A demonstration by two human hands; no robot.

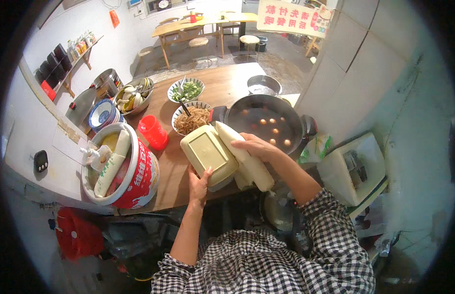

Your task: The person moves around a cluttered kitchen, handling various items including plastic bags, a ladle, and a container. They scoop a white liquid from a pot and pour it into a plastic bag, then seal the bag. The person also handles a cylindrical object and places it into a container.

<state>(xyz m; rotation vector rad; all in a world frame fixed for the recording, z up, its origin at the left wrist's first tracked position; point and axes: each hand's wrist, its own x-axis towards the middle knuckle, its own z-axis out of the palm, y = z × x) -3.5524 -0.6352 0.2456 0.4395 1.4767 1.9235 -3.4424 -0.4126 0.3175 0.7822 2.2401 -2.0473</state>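
Observation:
My left hand (pixel 199 185) grips a pale yellow rectangular takeaway box (pixel 204 151) from its near side, thumb on the box. The face with a raised rectangular panel is turned up towards me. My right hand (pixel 257 146) is closed around a long cream plastic bag or wrapper (pixel 246 157), whose contents are hidden. The wrapper lies against the right side of the box. Just beyond my hands, a black electric pan (pixel 262 117) holds dark liquid with several round brown pieces. A bowl of shredded brownish food (pixel 192 119) with a dark utensil sits behind the box.
A red plastic cup (pixel 153 132) and a large white-and-red bucket (pixel 141 180) stand left on the wooden counter (pixel 227 79). Further back are a bowl of chopped greens (pixel 187 91), a metal bowl (pixel 264 85), stacked blue-rimmed bowls (pixel 102 114) and a basin of spoons (pixel 134 97).

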